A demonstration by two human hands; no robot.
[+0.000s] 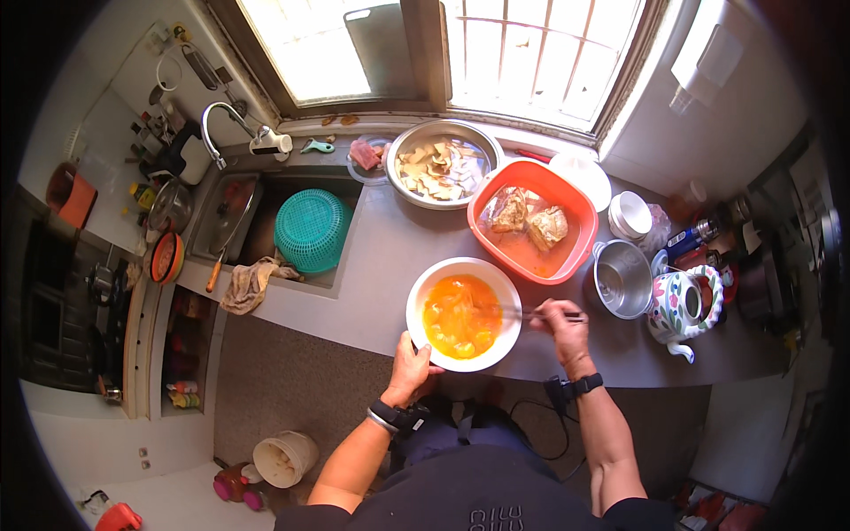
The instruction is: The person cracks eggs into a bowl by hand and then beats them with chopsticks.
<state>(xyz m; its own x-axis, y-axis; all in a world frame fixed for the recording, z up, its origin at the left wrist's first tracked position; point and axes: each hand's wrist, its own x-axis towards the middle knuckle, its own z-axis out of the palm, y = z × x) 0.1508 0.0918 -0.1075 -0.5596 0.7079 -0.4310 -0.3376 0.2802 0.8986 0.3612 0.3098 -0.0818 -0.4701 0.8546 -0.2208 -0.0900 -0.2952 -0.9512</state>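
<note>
1. Head view, bowl: white bowl [509,332] sat on the desk [372,292] near its front edge, right in front of the person. It held the orange-yellow egg mixture [460,319].
2. Left hand [409,367]: gripped the bowl's near-left side, thumb against the outer wall, fingers partly hidden underneath; looked like steadying.
3. Right hand [565,334]: closed around thin dark sticks [528,314], probably chopsticks, just right of the bowl. Tips reached into the mixture; motion blur hid their exact shape.
4. Done, as far as shown: eggs were out of their shells and in the bowl; much of the liquid was already streaked orange, so beating seemed well under way.
5. Left: brighter yellow lumps showed on the bowl's near side and the colour was uneven, so blending looked unfinished. Nothing was poured out.
6. Other food: steel bowl [438,203] beyond the white bowl held cut pale pieces [434,168] in liquid; red tub [531,273], beyond it to the right, held two browned chunks [548,227]. Neither was being handled.
7. Also right of the white bowl: metal pot [624,281], then floral teapot [677,301]. Well left of it: teal basket [310,230] in the sink.
</note>
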